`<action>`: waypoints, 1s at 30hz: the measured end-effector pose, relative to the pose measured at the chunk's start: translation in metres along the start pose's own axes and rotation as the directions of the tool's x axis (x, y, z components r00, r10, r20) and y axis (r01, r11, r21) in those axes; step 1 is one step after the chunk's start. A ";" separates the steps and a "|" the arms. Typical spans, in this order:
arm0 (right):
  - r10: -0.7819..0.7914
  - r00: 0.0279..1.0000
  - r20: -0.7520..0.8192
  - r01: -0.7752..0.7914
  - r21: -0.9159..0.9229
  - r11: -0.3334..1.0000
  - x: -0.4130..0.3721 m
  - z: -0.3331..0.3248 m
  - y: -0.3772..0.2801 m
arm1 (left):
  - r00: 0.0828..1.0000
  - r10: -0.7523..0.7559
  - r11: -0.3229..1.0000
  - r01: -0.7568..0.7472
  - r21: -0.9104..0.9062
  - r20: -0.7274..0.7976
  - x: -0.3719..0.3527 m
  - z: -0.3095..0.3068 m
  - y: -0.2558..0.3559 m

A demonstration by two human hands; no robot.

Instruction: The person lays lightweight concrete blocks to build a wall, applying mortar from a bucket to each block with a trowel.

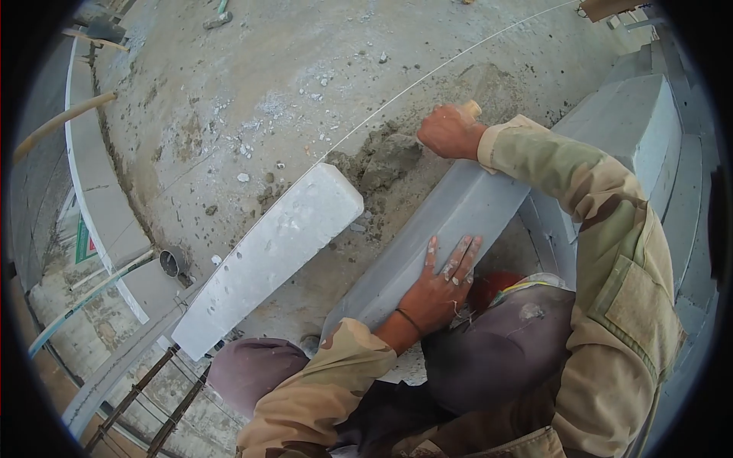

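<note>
My left hand point(437, 294) lies flat on a long grey concrete curb block point(412, 243), its fingers stretched and dusted with pale residue. Past the block's far end, my right hand point(452, 131) is closed in a fist around a tool with a pale handle point(474, 108). Only the handle's butt shows, and the working end cannot be made out. Close to that fist sits a heap of wet grey mortar point(391, 162) on the ground. To the left a lighter curb block point(271, 256) rests along a taut white string point(427, 74).
More concrete blocks point(649, 114) are at the right. A curved curb point(95, 179) runs along the left, near a pipe end point(171, 263) and rebar point(141, 393). A hammer-like tool point(219, 20) lies at the top. Stone chips are scattered over the ground.
</note>
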State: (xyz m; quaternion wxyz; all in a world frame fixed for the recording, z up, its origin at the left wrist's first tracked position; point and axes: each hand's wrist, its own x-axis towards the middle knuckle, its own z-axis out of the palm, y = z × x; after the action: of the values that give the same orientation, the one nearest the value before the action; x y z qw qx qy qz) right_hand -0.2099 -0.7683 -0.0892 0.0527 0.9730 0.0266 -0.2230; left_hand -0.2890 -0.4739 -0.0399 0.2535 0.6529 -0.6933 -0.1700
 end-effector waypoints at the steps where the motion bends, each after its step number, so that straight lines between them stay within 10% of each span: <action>1: 0.001 1.000 0.001 -0.001 0.006 1.000 0.000 -0.003 0.004 | 1.000 -0.006 1.000 0.006 -0.026 0.005 0.000 0.000 0.001; 4: -0.058 0.993 0.099 0.062 -0.041 0.997 0.005 -0.018 0.035 | 0.999 -0.005 1.000 0.005 -0.007 0.043 0.001 -0.003 0.001; 16: -0.158 0.923 -0.350 0.126 -0.112 0.986 0.090 -0.012 0.000 | 0.992 -0.020 0.998 0.012 0.068 0.121 0.000 -0.005 0.000; 30: -0.072 0.986 -0.148 0.058 -0.100 0.993 0.028 0.039 0.078 | 0.999 -0.005 0.999 0.007 0.051 -0.037 -0.003 0.001 -0.002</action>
State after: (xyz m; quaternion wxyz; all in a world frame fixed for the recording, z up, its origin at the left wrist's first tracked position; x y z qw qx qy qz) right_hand -0.1958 -0.8498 -0.1289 0.0893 0.9822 0.0729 -0.1485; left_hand -0.2881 -0.4715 -0.0416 0.2490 0.6644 -0.6904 -0.1408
